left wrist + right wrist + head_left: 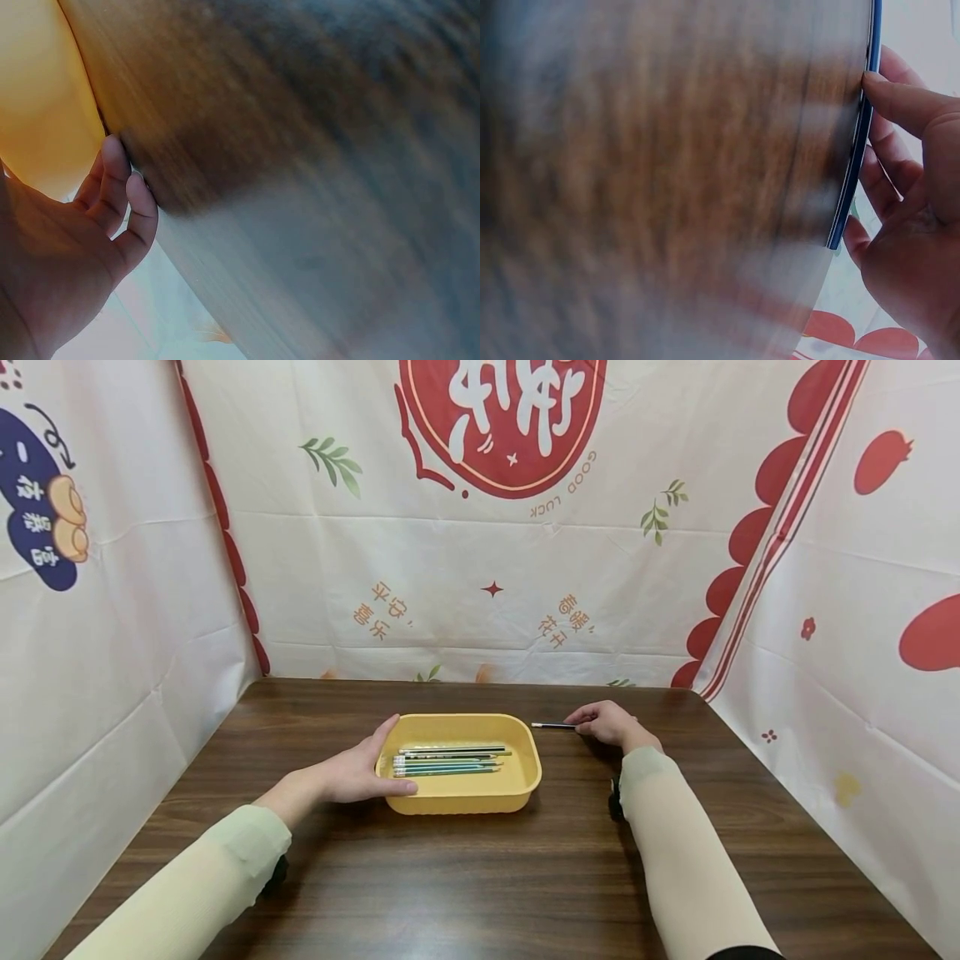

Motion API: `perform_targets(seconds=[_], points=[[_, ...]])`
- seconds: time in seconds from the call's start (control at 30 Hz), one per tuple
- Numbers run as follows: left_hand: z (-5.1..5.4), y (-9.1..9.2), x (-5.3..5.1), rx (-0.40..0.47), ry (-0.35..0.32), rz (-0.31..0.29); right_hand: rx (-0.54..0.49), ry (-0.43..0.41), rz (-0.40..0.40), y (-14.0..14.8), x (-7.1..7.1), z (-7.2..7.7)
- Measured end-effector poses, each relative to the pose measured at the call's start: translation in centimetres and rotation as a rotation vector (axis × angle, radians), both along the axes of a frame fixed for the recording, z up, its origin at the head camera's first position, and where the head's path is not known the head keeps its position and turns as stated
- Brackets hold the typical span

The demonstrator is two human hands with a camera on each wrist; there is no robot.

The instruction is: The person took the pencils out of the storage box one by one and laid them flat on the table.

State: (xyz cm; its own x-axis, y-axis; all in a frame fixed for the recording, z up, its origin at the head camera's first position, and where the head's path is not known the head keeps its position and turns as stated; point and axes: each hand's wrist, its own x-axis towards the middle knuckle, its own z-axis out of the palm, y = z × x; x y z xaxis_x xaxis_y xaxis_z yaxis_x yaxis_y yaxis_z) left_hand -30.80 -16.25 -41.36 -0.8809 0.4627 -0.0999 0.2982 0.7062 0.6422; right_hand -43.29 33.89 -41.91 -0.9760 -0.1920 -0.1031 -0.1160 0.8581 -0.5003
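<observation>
blue pencil (553,725) in right hand (609,724)

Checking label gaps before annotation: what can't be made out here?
Pencils in the yellow tray: exact count, head view; crowded together and too small.
Held pencil: right end, head view, behind the right hand; in the right wrist view, the top edge cuts it off.
Left hand: some fingers, head view, hidden by hand and tray.
Tabletop: grain blurred, right wrist view.

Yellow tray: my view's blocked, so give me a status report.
Left hand holding yellow tray. Right hand pinching dark pencil outside, to the tray's right. More pencils inside. Nothing visible between pencil and tray.
</observation>
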Motion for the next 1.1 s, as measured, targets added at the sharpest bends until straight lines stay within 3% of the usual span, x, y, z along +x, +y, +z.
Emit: perform_targets(seconds=[0.63, 1.1], points=[[0.0, 0.1, 0.0, -0.005, 0.002, -0.001, 0.008, 0.032, -0.002, -0.1, 0.2, 0.1], [-0.1, 0.0, -0.2, -0.005, 0.011, 0.003, -0.071, 0.137, 0.054, -0.1, 2.1, 1.1]])
